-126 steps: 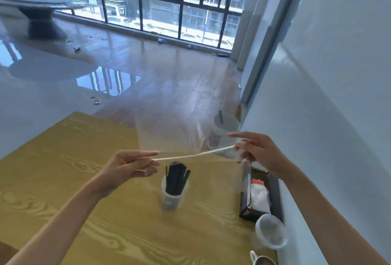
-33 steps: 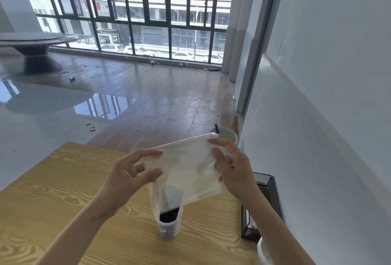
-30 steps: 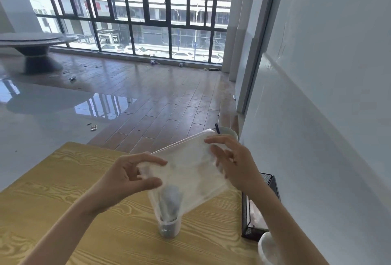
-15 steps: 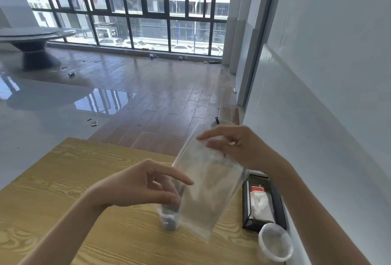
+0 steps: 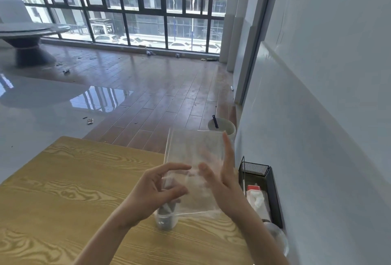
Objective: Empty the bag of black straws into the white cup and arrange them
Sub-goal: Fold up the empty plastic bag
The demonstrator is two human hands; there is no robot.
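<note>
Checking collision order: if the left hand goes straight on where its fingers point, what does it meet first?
The left hand would meet the clear bag first, then the right hand behind it. Depth is unclear; it may be touching the bag.

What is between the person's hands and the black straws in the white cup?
The clear bag: the right hand holds it upright, the left hand is at its edge, and its lower end covers the white cup's mouth. The straws show only dimly through it.
</note>
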